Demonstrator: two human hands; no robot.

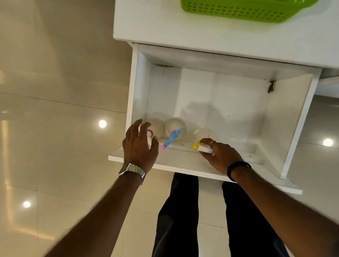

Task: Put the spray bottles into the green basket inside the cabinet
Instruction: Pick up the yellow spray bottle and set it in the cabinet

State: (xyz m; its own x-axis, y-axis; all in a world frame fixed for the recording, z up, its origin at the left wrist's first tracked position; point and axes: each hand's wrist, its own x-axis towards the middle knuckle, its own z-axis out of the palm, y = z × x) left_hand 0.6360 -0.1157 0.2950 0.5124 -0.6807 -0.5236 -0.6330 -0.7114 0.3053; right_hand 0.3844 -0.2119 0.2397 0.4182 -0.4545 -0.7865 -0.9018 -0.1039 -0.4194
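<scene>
Three white spray bottles stand along the front wall of an open white drawer (234, 107). My left hand (139, 147) hovers with spread fingers over the leftmost bottle (158, 127), which has a red collar; its white head sits between thumb and fingers. The middle bottle (175, 125) has a blue trigger with a pink tip and stands untouched. My right hand (221, 156) grips the white head of the right bottle (202, 134), whose nozzle is yellow. The green basket (236, 11) stands on the white cabinet top (152, 18), beyond the drawer.
The drawer juts out toward me over a glossy beige tiled floor (52, 117). My legs in dark trousers (181, 218) stand just below the drawer front. A second white ledge (335, 87) shows at the right edge.
</scene>
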